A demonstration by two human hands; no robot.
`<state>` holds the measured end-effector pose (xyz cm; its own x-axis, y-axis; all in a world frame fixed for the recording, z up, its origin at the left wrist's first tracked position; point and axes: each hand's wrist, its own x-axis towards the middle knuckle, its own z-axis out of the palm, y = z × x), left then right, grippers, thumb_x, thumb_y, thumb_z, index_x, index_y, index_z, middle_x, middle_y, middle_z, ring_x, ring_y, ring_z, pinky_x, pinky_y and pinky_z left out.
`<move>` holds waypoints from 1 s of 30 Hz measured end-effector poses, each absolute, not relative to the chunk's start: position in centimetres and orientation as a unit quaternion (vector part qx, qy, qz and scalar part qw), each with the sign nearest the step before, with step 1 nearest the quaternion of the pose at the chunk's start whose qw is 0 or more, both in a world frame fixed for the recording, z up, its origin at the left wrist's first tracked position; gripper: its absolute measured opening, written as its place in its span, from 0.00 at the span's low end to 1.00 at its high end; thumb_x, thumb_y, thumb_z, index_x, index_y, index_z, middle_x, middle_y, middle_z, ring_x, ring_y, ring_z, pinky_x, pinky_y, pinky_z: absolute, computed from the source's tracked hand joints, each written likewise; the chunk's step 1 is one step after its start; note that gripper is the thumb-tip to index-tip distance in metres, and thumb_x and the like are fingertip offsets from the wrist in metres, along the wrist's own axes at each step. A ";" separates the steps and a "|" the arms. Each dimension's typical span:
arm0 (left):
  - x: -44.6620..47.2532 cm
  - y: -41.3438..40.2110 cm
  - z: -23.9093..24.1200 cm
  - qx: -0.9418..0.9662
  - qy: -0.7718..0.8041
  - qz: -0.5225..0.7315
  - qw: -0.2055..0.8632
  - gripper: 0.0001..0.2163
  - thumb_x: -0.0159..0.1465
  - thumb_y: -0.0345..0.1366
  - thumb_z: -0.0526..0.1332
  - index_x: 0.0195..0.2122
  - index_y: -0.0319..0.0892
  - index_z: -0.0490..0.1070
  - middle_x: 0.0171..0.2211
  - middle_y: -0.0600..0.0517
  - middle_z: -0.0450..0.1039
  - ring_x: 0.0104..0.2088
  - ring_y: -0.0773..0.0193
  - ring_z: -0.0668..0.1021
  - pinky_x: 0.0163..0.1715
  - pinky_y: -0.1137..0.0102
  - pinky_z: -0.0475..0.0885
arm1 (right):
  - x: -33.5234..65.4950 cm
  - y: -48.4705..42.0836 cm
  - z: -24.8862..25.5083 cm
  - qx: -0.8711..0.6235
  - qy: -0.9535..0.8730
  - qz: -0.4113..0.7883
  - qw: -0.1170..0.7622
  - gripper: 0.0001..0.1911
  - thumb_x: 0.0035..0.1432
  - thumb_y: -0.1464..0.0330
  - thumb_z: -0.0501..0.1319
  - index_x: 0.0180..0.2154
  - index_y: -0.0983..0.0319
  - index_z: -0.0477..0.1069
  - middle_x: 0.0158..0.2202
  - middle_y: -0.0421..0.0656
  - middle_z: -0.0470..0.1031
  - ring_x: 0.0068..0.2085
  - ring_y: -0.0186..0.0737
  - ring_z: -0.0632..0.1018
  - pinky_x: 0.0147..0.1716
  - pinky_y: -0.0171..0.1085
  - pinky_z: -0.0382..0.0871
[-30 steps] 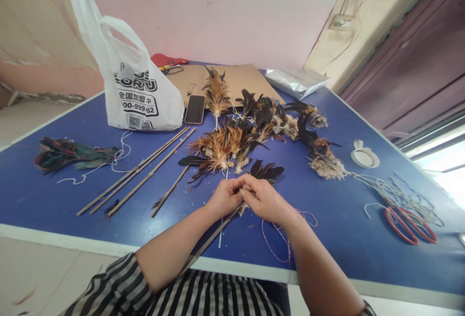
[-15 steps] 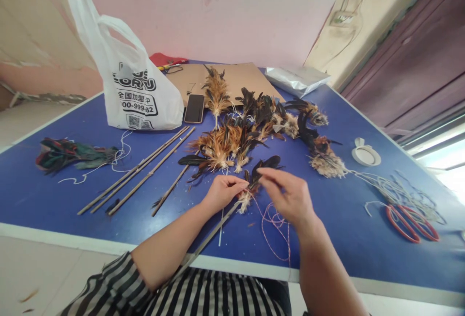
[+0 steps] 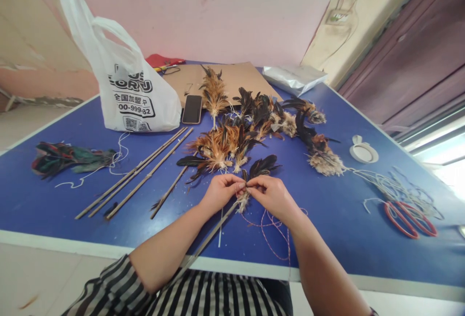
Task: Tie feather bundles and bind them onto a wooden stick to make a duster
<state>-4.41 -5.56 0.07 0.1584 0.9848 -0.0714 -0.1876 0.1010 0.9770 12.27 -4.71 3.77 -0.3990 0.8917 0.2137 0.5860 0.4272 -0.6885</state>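
Observation:
My left hand [image 3: 224, 193] is closed in a pinch on the feathers [image 3: 262, 165] at the upper end of a thin stick [image 3: 214, 231]. The stick slants down to my lap past the table's front edge. My right hand [image 3: 269, 195] meets the left at the same spot, its fingertips pinched on the feathers; whether thread is between them is hidden. Pale fluffy feather ends [image 3: 243, 202] hang below the fingers. A loose tangle of pink thread [image 3: 275, 231] trails from there under my right wrist to the table edge.
Feather bunches [image 3: 218, 146] lie beyond my hands. To the left are bamboo sticks [image 3: 148, 175], dark green feathers [image 3: 72, 158] and a white plastic bag [image 3: 140, 93]. A phone [image 3: 192, 109] rests near cardboard [image 3: 247, 76]. Red-handled scissors [image 3: 401, 219], pale string [image 3: 395, 187] and a tape roll [image 3: 364, 152] lie right.
My right hand has come down and left from above the feathers, so its fingertips now meet my left hand's. The left hand has stayed nearly in place. The view has shifted slightly.

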 end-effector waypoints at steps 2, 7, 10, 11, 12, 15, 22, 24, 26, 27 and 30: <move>-4.4 -5.6 0.0 0.462 0.431 0.483 0.606 0.13 0.49 0.41 0.66 0.29 0.35 0.74 0.20 0.52 0.72 0.20 0.70 0.71 0.24 0.73 0.69 | 12.2 -4.7 3.7 -0.467 -0.787 0.277 0.292 0.06 0.51 0.71 0.59 0.29 0.61 0.75 0.27 0.40 0.75 0.26 0.33 0.71 0.27 0.32 0.63; -4.2 -5.8 0.2 0.461 0.430 0.488 0.604 0.12 0.52 0.41 0.64 0.30 0.35 0.75 0.22 0.51 0.73 0.21 0.71 0.72 0.24 0.74 0.69 | 12.0 -4.6 3.9 -0.488 -0.757 0.322 0.292 0.09 0.51 0.71 0.57 0.28 0.62 0.76 0.26 0.40 0.76 0.27 0.34 0.74 0.27 0.31 0.64; -4.0 -5.9 0.5 0.452 0.430 0.493 0.606 0.13 0.53 0.42 0.63 0.31 0.35 0.76 0.22 0.50 0.74 0.21 0.70 0.72 0.24 0.73 0.69 | 12.0 -4.6 3.8 -0.499 -0.735 0.350 0.296 0.09 0.50 0.71 0.57 0.29 0.62 0.76 0.26 0.41 0.77 0.27 0.35 0.74 0.26 0.31 0.65; -4.0 -5.9 0.5 0.453 0.430 0.494 0.606 0.14 0.53 0.42 0.63 0.31 0.35 0.76 0.23 0.50 0.74 0.21 0.70 0.72 0.24 0.73 0.69 | 11.9 -4.6 3.7 -0.501 -0.731 0.352 0.300 0.09 0.50 0.71 0.57 0.29 0.62 0.76 0.27 0.41 0.77 0.27 0.35 0.74 0.26 0.31 0.65; -4.0 -6.0 0.5 0.455 0.429 0.494 0.604 0.14 0.53 0.42 0.63 0.32 0.35 0.76 0.23 0.50 0.74 0.21 0.70 0.72 0.24 0.73 0.69 | 11.9 -4.6 3.7 -0.501 -0.730 0.352 0.304 0.09 0.50 0.70 0.57 0.30 0.62 0.76 0.27 0.41 0.77 0.27 0.35 0.75 0.27 0.31 0.66; -4.0 -6.0 0.5 0.470 0.427 0.493 0.595 0.14 0.53 0.42 0.62 0.32 0.35 0.76 0.22 0.50 0.74 0.21 0.71 0.71 0.24 0.74 0.69 | 11.7 -4.6 3.4 -0.499 -0.732 0.342 0.313 0.09 0.49 0.71 0.57 0.30 0.62 0.76 0.28 0.42 0.77 0.28 0.36 0.75 0.28 0.32 0.66; -4.3 -5.9 0.3 0.508 0.427 0.471 0.581 0.13 0.54 0.41 0.62 0.33 0.36 0.76 0.22 0.51 0.73 0.21 0.71 0.71 0.24 0.74 0.68 | 11.4 -4.7 3.2 -0.503 -0.755 0.286 0.308 0.08 0.48 0.73 0.56 0.25 0.62 0.74 0.23 0.39 0.74 0.23 0.32 0.69 0.23 0.31 0.60; -4.4 -5.7 0.4 0.516 0.429 0.457 0.584 0.13 0.54 0.41 0.62 0.32 0.35 0.76 0.22 0.50 0.73 0.20 0.71 0.71 0.23 0.75 0.67 | 11.4 -4.7 3.4 -0.507 -0.753 0.285 0.306 0.07 0.47 0.73 0.56 0.24 0.62 0.73 0.21 0.39 0.72 0.22 0.31 0.67 0.22 0.30 0.59; -4.6 -5.6 0.5 0.514 0.432 0.443 0.594 0.13 0.53 0.41 0.62 0.33 0.35 0.76 0.23 0.50 0.74 0.19 0.72 0.70 0.23 0.75 0.67 | 11.6 -4.7 3.5 -0.513 -0.747 0.296 0.301 0.07 0.47 0.72 0.56 0.24 0.63 0.72 0.20 0.38 0.70 0.22 0.31 0.66 0.22 0.30 0.58; -4.7 -5.6 0.5 0.508 0.432 0.439 0.603 0.13 0.53 0.40 0.63 0.33 0.35 0.76 0.24 0.49 0.75 0.19 0.72 0.70 0.23 0.74 0.67 | 11.7 -4.7 3.6 -0.516 -0.744 0.303 0.299 0.07 0.47 0.72 0.56 0.24 0.63 0.72 0.20 0.38 0.70 0.22 0.31 0.66 0.21 0.30 0.58; -4.9 -5.4 0.8 0.474 0.431 0.435 0.632 0.13 0.49 0.38 0.66 0.34 0.34 0.77 0.24 0.48 0.75 0.20 0.71 0.71 0.24 0.73 0.68 | 12.0 -4.8 3.8 -0.502 -0.748 0.319 0.295 0.07 0.48 0.72 0.55 0.24 0.64 0.71 0.21 0.38 0.69 0.22 0.30 0.65 0.22 0.30 0.58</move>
